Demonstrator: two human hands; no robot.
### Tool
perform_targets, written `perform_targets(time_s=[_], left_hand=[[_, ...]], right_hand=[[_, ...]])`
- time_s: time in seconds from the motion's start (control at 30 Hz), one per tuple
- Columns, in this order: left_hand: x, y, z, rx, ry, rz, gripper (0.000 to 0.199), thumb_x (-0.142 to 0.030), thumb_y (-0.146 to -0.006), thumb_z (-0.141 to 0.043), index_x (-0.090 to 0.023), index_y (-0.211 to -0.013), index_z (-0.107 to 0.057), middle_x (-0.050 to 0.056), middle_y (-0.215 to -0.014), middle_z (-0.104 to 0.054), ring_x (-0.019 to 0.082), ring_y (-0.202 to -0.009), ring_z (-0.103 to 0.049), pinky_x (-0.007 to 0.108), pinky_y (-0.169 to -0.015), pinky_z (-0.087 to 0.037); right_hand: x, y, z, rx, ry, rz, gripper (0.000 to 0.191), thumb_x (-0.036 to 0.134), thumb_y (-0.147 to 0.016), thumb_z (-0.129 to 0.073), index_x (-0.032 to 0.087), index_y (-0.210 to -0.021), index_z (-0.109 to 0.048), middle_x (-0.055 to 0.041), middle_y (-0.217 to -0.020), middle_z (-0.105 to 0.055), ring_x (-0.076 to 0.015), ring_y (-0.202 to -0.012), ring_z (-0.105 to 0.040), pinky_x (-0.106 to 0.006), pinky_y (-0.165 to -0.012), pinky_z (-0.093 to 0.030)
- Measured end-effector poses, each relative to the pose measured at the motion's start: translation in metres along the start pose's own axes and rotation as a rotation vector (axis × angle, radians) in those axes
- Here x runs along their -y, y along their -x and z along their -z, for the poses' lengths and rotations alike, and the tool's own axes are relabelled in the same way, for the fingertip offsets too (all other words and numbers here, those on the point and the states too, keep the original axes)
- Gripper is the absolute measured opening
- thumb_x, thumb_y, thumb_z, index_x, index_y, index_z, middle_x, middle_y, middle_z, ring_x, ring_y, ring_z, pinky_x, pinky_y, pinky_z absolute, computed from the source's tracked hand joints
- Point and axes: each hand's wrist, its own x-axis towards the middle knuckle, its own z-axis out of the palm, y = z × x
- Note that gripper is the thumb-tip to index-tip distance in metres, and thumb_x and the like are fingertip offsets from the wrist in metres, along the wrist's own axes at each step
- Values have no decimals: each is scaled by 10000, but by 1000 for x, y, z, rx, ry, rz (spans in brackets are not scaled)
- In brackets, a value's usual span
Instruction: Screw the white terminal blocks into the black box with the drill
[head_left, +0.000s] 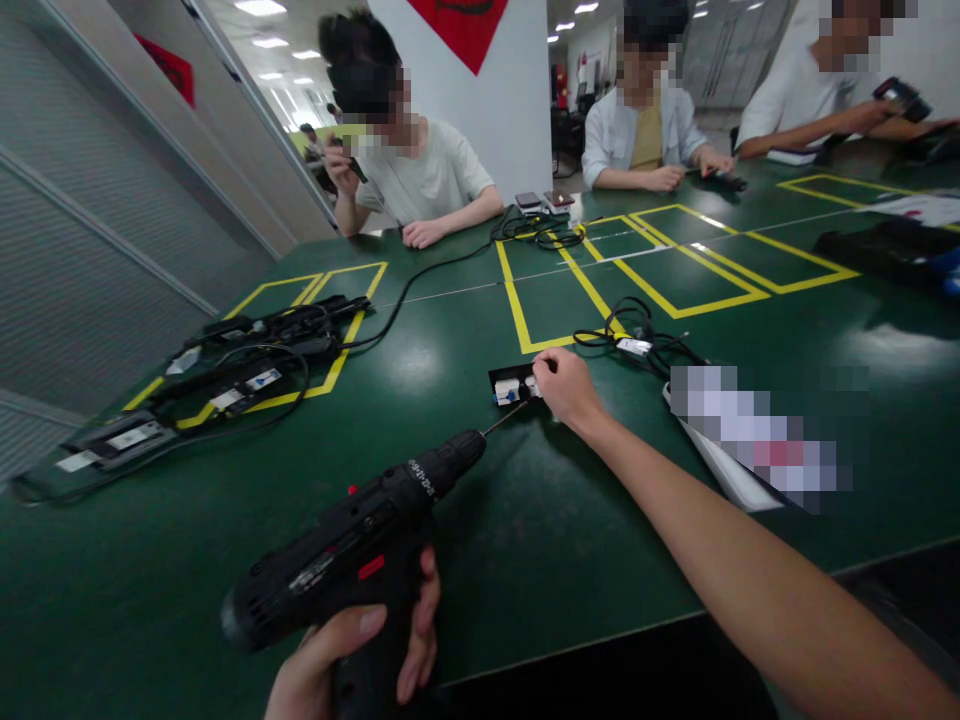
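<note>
My left hand (330,650) is wrapped round the handle of a black cordless drill (375,510) with red marks. The drill points up and to the right, and the tip of its long thin bit (504,418) reaches the near side of a small black part with white and blue pieces (511,390). Whether the tip touches it, I cannot tell. My right hand (566,385) is closed on the right end of this black part at the table. Its fingers hide that end.
Black devices with cables (255,370) lie at the left. A coiled black cable (637,335) and a white device (720,450), partly blurred, lie right of my hand. Yellow tape (525,300) marks the green table (450,330). Several people sit across it, handling dark objects.
</note>
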Motion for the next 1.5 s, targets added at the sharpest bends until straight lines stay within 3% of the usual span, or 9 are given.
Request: perform_targets(time_s=[0.73, 1.23, 1.5], left_hand=[[0, -2, 2, 43, 43, 18, 303, -313, -798, -460, -133, -1034, -519, 30, -696, -508, 144, -458, -517, 330, -523, -408], [4, 4, 4, 4, 29, -31, 338, -311, -793, -474, -134, -1080, -503, 40, -706, -524, 163, -460, -533, 343, -516, -417], [6, 9, 8, 90, 161, 63, 337, -334, -795, -473, -135, -1063, -515, 17, -677, -506, 135, -428, -526, 330, -498, -433]], right_hand=[[1, 1, 1, 11, -21, 11, 200, 194, -790, -451, 166, -702, -628, -43, -764, -653, -169, -737, -574, -262, -692, -412], [-1, 0, -2, -2, -17, 3, 195, 196, -786, -456, 168, -702, -629, -51, -777, -662, -178, -751, -582, -275, -702, -413], [-1, 0, -1, 1, -10, 13, 209, 193, -794, -448, 167, -707, -636, -51, -784, -666, -181, -769, -589, -276, -714, -418]])
